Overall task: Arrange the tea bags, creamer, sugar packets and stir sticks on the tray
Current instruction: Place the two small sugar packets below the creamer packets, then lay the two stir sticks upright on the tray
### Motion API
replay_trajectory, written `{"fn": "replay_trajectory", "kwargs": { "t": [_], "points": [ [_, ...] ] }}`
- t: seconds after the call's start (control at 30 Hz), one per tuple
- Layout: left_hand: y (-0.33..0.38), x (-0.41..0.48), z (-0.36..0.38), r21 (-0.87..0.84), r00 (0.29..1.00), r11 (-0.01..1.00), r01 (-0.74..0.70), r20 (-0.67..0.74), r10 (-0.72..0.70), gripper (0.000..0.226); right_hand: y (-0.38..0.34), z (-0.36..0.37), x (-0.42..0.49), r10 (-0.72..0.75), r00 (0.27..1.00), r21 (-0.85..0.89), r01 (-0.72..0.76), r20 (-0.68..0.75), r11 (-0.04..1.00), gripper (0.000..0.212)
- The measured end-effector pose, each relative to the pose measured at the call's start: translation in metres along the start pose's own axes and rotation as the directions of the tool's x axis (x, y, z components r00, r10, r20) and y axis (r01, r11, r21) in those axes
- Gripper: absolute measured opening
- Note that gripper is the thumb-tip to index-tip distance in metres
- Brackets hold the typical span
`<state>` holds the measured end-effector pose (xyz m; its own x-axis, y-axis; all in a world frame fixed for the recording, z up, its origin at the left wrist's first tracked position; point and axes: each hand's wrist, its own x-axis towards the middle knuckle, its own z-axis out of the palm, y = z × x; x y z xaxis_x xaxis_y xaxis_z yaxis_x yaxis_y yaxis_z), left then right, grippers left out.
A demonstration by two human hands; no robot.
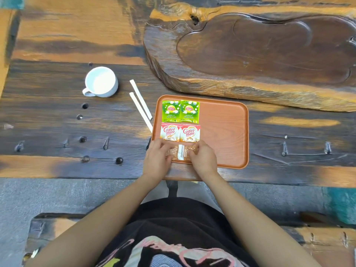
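Note:
An orange tray (225, 132) lies on the dark wooden table. Two green tea bags (180, 111) sit side by side in its far left corner. Just below them lie two red-and-white creamer packets (180, 132). At the tray's near left, brown sugar packets (182, 152) lie flat under my fingers. My left hand (157, 158) presses their left end and my right hand (202, 158) their right end. Two white wrapped stir sticks (141, 106) rest on the table just left of the tray.
A white cup (101, 81) stands on the table to the far left. A large carved wooden slab (250, 54) fills the back right, close behind the tray. The table's near edge runs just below the tray.

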<state>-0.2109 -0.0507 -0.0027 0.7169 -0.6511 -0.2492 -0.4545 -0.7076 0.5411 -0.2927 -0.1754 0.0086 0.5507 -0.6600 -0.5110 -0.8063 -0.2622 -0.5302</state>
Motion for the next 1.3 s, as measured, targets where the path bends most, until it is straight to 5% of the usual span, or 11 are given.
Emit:
{"fn": "replay_trajectory", "kwargs": {
  "t": [0.23, 0.43, 0.7, 0.83, 0.97, 1.1, 1.3],
  "points": [
    [-0.002, 0.0, 0.001, 0.006, 1.0, 1.0, -0.005, -0.002, 0.005, 0.029, 0.008, 0.003, -0.007, -0.127, 0.988, -0.159, 0.111, -0.093, 0.981, 0.033],
    [-0.003, 0.001, 0.001, 0.002, 1.0, 1.0, -0.017, -0.009, 0.017, 0.028, 0.011, 0.008, -0.013, -0.406, 0.914, -0.285, 0.385, -0.016, 0.878, 0.022],
    [-0.004, 0.005, -0.007, -0.056, 0.997, 0.997, -0.053, -0.063, 0.05, 0.027, 0.002, 0.0, -0.006, -0.394, 0.916, -0.189, 0.401, 0.074, 0.896, 0.018],
    [-0.015, 0.036, -0.03, -0.176, 0.968, 0.973, 0.147, -0.179, -0.178, 0.021, -0.038, -0.01, 0.023, -0.418, 0.903, -0.107, 0.427, 0.099, 0.898, 0.015],
    [-0.032, 0.086, -0.052, -0.219, 0.867, 0.853, 0.473, -0.055, -0.495, 0.039, -0.096, -0.008, 0.073, -0.359, 0.912, -0.194, 0.395, 0.197, 0.898, 0.018],
    [-0.032, 0.106, -0.06, -0.08, 0.83, 0.826, 0.557, 0.016, -0.558, 0.048, -0.143, 0.007, 0.105, -0.369, 0.901, -0.365, 0.431, 0.228, 0.826, 0.023],
    [-0.042, 0.113, -0.067, -0.15, 0.76, 0.747, 0.648, 0.061, -0.647, 0.039, -0.18, 0.029, 0.125, -0.383, 0.879, -0.539, 0.476, 0.284, 0.694, 0.03]
  ]
}}
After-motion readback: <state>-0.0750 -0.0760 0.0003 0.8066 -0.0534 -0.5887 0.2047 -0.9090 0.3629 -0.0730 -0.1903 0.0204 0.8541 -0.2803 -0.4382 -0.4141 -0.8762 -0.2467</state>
